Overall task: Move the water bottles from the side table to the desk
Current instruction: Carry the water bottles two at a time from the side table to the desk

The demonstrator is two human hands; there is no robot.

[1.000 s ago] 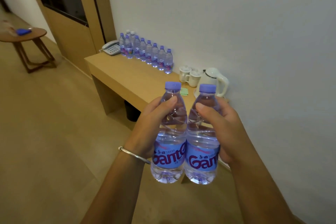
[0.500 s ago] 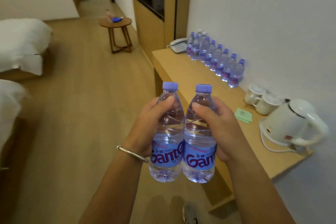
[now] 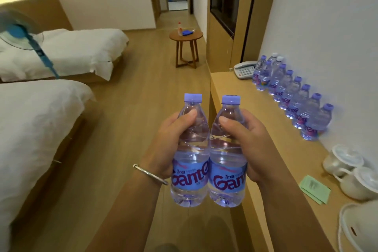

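Observation:
I carry two clear water bottles with purple caps and blue labels, upright and side by side in front of me. My left hand (image 3: 169, 141) grips the left bottle (image 3: 190, 161) and my right hand (image 3: 253, 145) grips the right bottle (image 3: 227, 165). Both bottles hang in the air just left of the wooden desk (image 3: 251, 112), near its front edge. A row of several matching bottles (image 3: 294, 98) stands along the wall on the desk. The round side table (image 3: 186, 37) is far ahead by the corridor.
On the desk are a white telephone (image 3: 244, 69), two lidded white cups (image 3: 351, 170), green paper slips (image 3: 315, 188) and a white kettle (image 3: 360, 229). Two white beds (image 3: 41, 120) fill the left. A blue fan (image 3: 22, 32) stands between them. Wooden floor runs ahead.
My view has swung left, so the desk now lies to my right and the beds and side table have come into sight. Both hands still hold the bottles the same way.

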